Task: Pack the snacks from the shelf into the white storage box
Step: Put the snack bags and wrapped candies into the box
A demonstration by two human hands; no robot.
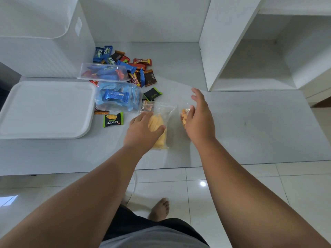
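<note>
A clear bag of pale yellow crackers (161, 140) lies on the white shelf surface (250, 126), and my left hand (141, 131) holds it, fingers over its top and thumb on its right side. Just to the right stands a smaller clear bag of orange snacks (183, 116). My right hand (198, 119) is beside it with spread fingers touching it. The white storage box (44, 51) stands at the back left, lidless; its inside is out of sight. Several loose wrapped snacks (138, 68) lie behind the bags.
The box's white lid (44, 108) lies flat at the left. Two clear tubs (103, 71) (118, 98) hold blue and red packets. A Nextar packet (113, 119) lies left of my left hand. A white shelf partition (220, 42) rises at the right. Tiled floor lies below.
</note>
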